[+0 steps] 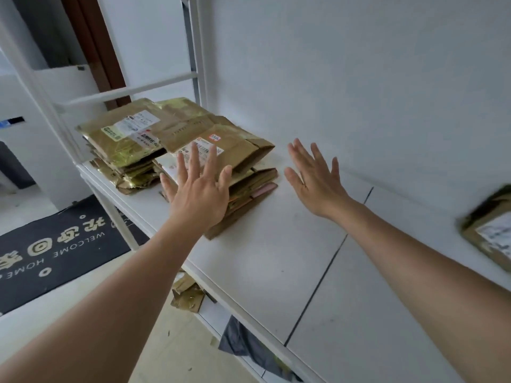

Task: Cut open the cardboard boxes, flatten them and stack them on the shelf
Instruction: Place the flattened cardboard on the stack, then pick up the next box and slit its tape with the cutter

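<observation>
A pile of flattened brown cardboard boxes point(177, 139) with shipping labels lies on the white shelf point(276, 258), toward its left end. The top box point(237, 147) sits askew and bulges open at its right side. My left hand point(199, 194) is spread flat with fingers apart, over the front edge of the pile. My right hand point(315, 181) hovers open above the bare shelf just right of the pile, holding nothing. Another cardboard box point(492, 233), blurred, lies on the shelf at the far right edge of view.
The white wall point(359, 78) stands right behind the shelf. White shelf posts point(197, 45) rise at the left. Cardboard scraps point(188, 294) and a grey bag point(243, 341) lie below the shelf. A black welcome mat point(55, 244) covers the floor at left.
</observation>
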Available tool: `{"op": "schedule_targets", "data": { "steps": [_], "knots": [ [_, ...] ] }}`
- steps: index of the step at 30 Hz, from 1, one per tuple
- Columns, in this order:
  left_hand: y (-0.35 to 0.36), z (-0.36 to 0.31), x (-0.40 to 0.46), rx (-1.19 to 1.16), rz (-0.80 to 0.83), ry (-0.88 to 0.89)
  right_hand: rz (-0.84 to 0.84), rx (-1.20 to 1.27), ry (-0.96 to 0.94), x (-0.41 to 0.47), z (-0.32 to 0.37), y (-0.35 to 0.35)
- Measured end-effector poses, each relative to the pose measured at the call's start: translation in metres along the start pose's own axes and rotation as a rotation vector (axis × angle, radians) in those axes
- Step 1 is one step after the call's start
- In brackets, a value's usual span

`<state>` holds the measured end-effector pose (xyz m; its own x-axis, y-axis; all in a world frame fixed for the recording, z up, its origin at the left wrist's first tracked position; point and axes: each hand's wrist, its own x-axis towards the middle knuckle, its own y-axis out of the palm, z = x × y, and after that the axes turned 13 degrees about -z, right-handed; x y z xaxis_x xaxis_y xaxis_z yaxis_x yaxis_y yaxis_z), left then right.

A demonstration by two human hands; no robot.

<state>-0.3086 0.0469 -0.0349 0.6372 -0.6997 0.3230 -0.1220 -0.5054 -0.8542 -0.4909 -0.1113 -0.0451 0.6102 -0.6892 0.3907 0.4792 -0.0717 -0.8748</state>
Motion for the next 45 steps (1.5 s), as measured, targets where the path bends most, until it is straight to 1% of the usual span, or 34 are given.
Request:
{"op": "schedule_targets", "data": {
  "steps": [4, 6, 9, 12, 14, 16, 19, 23, 26, 29, 32, 37, 40, 42, 45],
  "knots": [
    [-0.002, -0.036, -0.031, 0.027, 0.026, 0.148, 0.007, -0.061, 0.064, -0.049, -0.020, -0.042],
    [0.003, -0.059, -0.055, 0.000, 0.045, 0.239, 0.008, -0.109, 0.130, -0.081, -0.041, -0.067],
    [0.016, -0.100, -0.093, -0.066, 0.132, 0.314, 0.030, -0.236, 0.263, -0.129, -0.091, -0.108],
    [0.032, -0.141, -0.131, -0.105, 0.260, 0.388, 0.041, -0.362, 0.457, -0.168, -0.149, -0.138],
    [0.044, -0.165, -0.151, -0.124, 0.297, 0.428, 0.021, -0.440, 0.551, -0.189, -0.181, -0.152],
    [0.055, -0.184, -0.169, -0.127, 0.317, 0.455, -0.020, -0.511, 0.597, -0.206, -0.200, -0.163],
    [0.070, -0.212, -0.191, -0.110, 0.355, 0.462, -0.133, -0.645, 0.554, -0.226, -0.210, -0.183],
    [0.078, -0.253, -0.215, -0.118, 0.402, 0.458, -0.238, -0.744, 0.501, -0.245, -0.227, -0.228],
    [0.077, -0.278, -0.224, -0.127, 0.391, 0.454, -0.191, -0.775, 0.535, -0.249, -0.247, -0.264],
    [0.074, -0.295, -0.232, -0.133, 0.386, 0.442, -0.121, -0.832, 0.556, -0.243, -0.259, -0.275],
    [0.071, -0.302, -0.239, -0.135, 0.384, 0.422, -0.132, -0.903, 0.505, -0.236, -0.262, -0.269],
    [0.058, -0.293, -0.245, -0.100, 0.374, 0.392, -0.158, -0.975, 0.427, -0.237, -0.262, -0.268],
    [0.049, -0.287, -0.247, -0.082, 0.364, 0.375, -0.204, -0.965, 0.337, -0.238, -0.252, -0.270],
    [0.044, -0.283, -0.247, -0.076, 0.351, 0.365, -0.268, -0.935, 0.228, -0.238, -0.236, -0.273],
    [0.031, -0.278, -0.249, -0.096, 0.313, 0.347, -0.360, -0.811, 0.073, -0.245, -0.198, -0.277]
  ]
}}
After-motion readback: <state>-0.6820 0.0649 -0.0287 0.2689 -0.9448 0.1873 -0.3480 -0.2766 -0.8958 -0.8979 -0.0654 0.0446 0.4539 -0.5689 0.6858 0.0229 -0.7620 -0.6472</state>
